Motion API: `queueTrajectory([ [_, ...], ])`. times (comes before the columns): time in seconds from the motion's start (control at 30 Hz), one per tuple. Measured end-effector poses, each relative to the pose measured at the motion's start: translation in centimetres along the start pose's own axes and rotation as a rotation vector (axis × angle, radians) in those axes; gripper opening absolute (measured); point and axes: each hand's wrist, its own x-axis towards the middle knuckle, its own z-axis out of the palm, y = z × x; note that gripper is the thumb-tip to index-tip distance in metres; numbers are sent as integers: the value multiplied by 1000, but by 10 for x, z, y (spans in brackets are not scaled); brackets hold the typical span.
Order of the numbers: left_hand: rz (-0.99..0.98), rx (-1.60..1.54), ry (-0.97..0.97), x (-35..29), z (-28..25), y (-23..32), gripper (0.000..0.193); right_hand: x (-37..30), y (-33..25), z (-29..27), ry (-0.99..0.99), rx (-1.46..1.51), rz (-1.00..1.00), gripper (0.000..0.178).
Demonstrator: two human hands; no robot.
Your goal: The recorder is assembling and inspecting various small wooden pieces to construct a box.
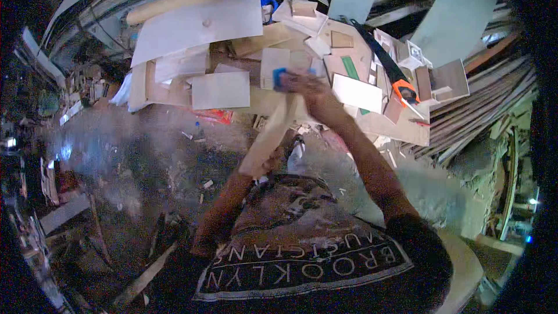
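Note:
My right hand (pixel 311 86), smeared by motion, is closed over a small blue block (pixel 283 79) at the table's near middle. The block's exact kind is too blurred to tell. Below it, a long pale strip of wood (pixel 269 138) slants up from my body toward the block. My left hand (pixel 271 164) grips the strip's lower end, its fingers partly hidden behind the wood. The strip's upper end reaches just beneath my right hand; whether block and wood touch, I cannot make out.
Pale boards (pixel 221 91) and offcuts cover the worktable (pixel 412 134). A handsaw (pixel 386 61) with an orange handle lies at the right. Behind it lean large panels (pixel 456 17). Long strips of wood (pixel 465 119) are stacked at the far right, and scraps litter the floor.

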Motion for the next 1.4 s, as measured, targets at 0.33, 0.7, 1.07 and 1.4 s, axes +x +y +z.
queueTrajectory([
  [0.33,177,113,47,7,-22,-54,54,-50,-100,49,-381,581,-353,41],
  [0.7,465,279,102,74,-9,-57,53,-23,46,45,443,120,699,37],
  [1.07,725,467,187,76,-42,-94,53,-21,54,36,420,-705,272,40],
  [1.4,960,640,145,107,-51,-119,53,-15,-78,21,-274,670,548,51],
])
